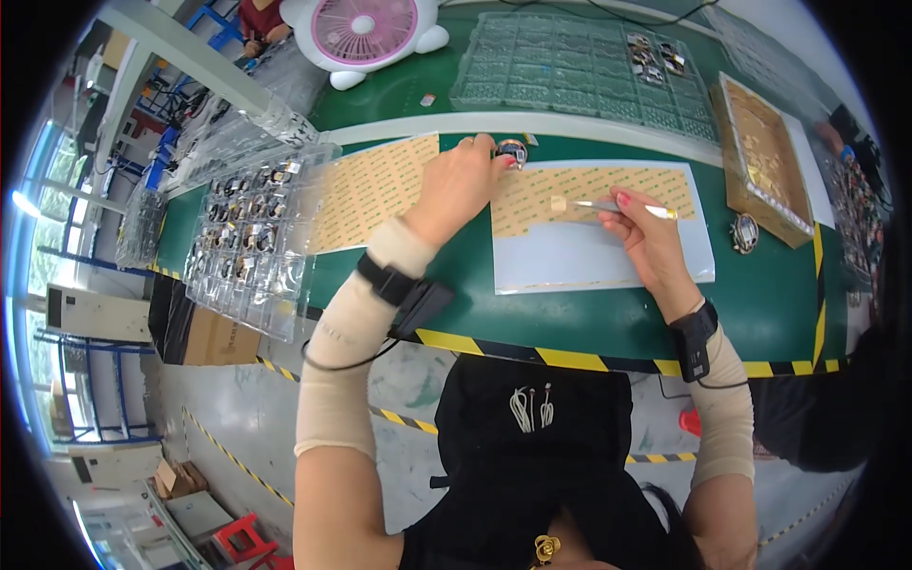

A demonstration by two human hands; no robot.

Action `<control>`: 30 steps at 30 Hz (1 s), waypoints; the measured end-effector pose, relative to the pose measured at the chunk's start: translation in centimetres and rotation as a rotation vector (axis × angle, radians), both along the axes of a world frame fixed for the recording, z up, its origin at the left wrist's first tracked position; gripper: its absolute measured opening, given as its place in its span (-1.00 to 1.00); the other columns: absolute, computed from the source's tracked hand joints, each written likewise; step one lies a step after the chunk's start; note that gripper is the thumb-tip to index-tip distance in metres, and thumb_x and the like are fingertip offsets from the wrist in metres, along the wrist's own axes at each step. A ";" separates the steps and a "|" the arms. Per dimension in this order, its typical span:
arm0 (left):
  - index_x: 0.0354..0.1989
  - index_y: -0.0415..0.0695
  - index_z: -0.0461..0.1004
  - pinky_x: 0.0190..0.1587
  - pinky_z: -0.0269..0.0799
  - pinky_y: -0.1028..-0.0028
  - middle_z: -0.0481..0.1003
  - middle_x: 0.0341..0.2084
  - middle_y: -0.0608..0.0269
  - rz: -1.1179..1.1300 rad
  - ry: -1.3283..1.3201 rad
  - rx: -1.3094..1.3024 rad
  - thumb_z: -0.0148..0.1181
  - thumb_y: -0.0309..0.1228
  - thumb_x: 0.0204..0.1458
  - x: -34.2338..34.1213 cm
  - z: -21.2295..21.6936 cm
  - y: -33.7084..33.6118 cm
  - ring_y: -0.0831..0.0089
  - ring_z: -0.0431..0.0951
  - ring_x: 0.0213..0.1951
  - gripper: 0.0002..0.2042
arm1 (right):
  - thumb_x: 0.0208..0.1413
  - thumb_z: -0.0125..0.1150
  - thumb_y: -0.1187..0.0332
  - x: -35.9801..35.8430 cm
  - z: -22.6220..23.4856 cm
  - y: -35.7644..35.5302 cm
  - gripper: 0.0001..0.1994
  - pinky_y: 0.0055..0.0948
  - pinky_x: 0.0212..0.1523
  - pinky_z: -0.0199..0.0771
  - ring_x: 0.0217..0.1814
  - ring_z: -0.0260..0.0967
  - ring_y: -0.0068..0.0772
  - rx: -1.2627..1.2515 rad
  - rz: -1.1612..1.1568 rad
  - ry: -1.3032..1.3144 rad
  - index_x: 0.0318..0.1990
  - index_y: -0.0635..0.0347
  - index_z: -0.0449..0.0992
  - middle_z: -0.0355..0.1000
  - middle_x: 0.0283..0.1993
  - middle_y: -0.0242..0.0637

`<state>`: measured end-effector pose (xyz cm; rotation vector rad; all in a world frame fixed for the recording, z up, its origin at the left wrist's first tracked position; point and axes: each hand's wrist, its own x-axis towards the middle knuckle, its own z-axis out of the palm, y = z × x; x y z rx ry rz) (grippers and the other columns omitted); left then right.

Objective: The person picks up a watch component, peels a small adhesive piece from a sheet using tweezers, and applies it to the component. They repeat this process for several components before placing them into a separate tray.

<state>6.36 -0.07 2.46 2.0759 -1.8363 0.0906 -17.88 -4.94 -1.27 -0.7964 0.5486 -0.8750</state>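
Note:
At the back edge of the nearer work area, my left hand (459, 185) grips a small round electronic part (511, 152) with its thumb and fingers. My right hand (641, 228) is closed around slim tweezers (608, 206) that point left. At their tips is a small tan adhesive piece (559, 203), over a printed adhesive sheet (646, 180). The front part of that sheet is bare white backing (579, 261). Left of it, partly behind my left forearm, lies a second tan sheet (370, 190). Another round electronic part (744, 233) rests right of the sheets.
A clear tray (290, 313) of round parts stands at the left. Farther back are a larger clear tray (532, 62) and a pink-and-white fan (364, 28). A cardboard box (793, 223) with tan scraps sits right. Striped tape (570, 360) marks the green table's front edge.

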 end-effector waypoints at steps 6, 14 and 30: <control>-0.27 -0.26 0.35 -0.44 0.38 0.31 0.46 -0.51 0.07 0.052 0.063 0.129 0.05 -0.31 0.01 1.5 -2.8 -4.0 0.18 0.48 -0.48 -0.75 | 0.07 0.04 0.45 -0.3 0.2 0.8 -0.78 -0.60 -0.30 0.49 -0.30 0.45 -0.36 0.041 -0.026 -0.011 -0.16 0.41 0.38 0.42 -0.23 -0.09; -0.17 -0.26 0.30 -0.67 0.29 0.62 0.46 -0.41 0.11 -0.177 1.427 0.353 -0.09 -0.39 0.07 -2.3 -1.9 -3.9 0.51 0.45 -0.55 -0.78 | 0.08 0.04 0.45 -1.4 0.7 -0.5 -0.81 -0.57 -0.32 0.50 -0.35 0.46 -0.36 -0.094 -0.242 -0.070 -0.21 0.40 0.38 0.42 -0.27 -0.07; -0.09 -0.21 0.24 -0.71 0.19 0.63 0.44 -0.35 0.03 -0.292 1.921 0.471 -0.28 -0.42 0.07 -5.7 -2.4 -1.5 0.53 0.34 -0.60 -0.73 | 0.06 0.05 0.49 0.4 0.7 0.2 -0.85 -0.51 -0.29 0.48 -0.32 0.45 -0.30 -0.231 -0.216 0.197 -0.25 0.43 0.38 0.43 -0.29 -0.07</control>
